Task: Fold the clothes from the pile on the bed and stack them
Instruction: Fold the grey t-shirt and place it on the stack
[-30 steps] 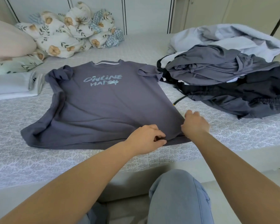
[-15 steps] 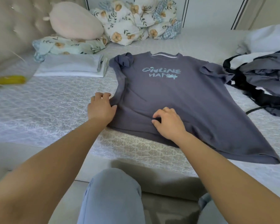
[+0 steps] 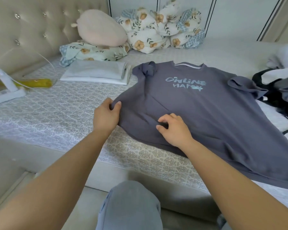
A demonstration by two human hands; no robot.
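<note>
The grey T-shirt (image 3: 198, 113) lies front up on the patterned bed cover (image 3: 48, 117), its printed chest facing the ceiling and its hem reaching toward the near edge of the bed. The left hand (image 3: 106, 117) grips the shirt's left side edge, thumb over the cloth and fingers curled beneath it, lifting a small ridge of fabric. Just beside it, the right hand (image 3: 175, 128) pinches a fold of the lower front between thumb and bent fingers. A knee in grey trousers (image 3: 130, 205) shows below, in front of the bed. Farther back on the left sits a folded pale stack (image 3: 96, 72), and at the right edge the dark clothes pile (image 3: 279, 90) touches the shirt's sleeve. Behind them rest a pink pillow (image 3: 100, 29) and floral bedding (image 3: 158, 30) against the tufted headboard (image 3: 32, 27).
</note>
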